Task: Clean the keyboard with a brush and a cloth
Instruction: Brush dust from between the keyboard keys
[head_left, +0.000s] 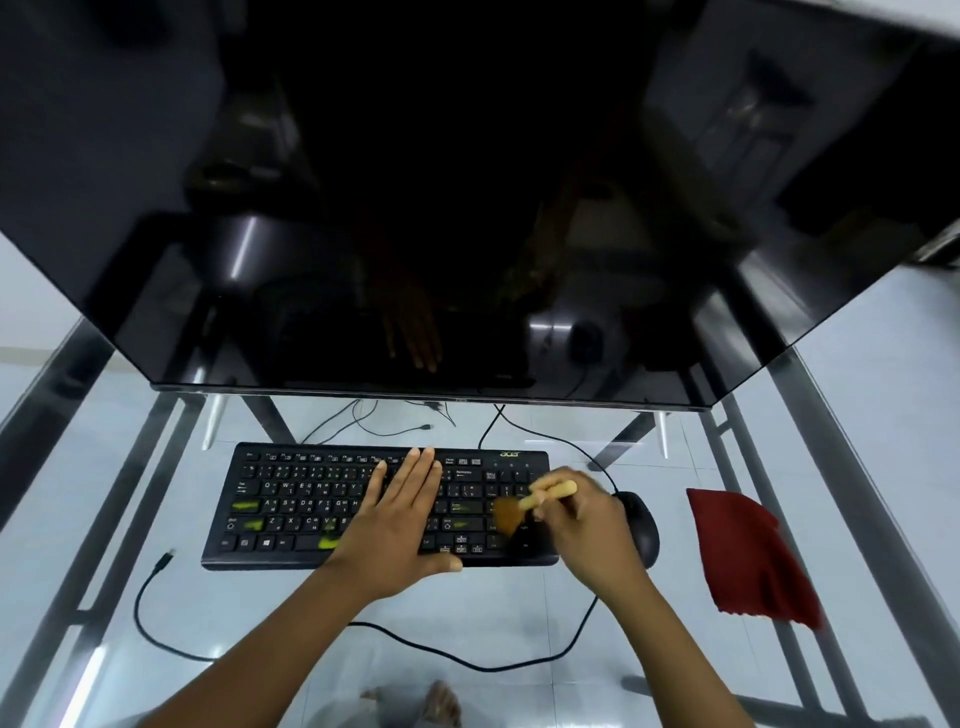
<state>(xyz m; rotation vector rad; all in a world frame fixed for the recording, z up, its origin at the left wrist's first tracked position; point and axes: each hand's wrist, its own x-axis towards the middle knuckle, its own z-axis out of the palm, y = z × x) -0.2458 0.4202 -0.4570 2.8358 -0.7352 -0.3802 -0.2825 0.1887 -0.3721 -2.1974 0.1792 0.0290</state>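
A black keyboard (291, 499) lies on the glass desk below the monitor, with greenish smears on some left-hand keys. My left hand (402, 514) rests flat on its middle, fingers spread. My right hand (582, 519) grips a small wooden-handled brush (545, 496); its brown bristles, blurred, touch the keys at the keyboard's right end. A dark red cloth (748, 556) lies on the desk to the far right, apart from both hands.
A black mouse (641, 525) sits just right of my right hand. A large dark monitor (467, 208) overhangs the back of the desk. A loose black cable (156, 597) curls in front of the keyboard. The desk's metal frame (852, 499) shows through the glass.
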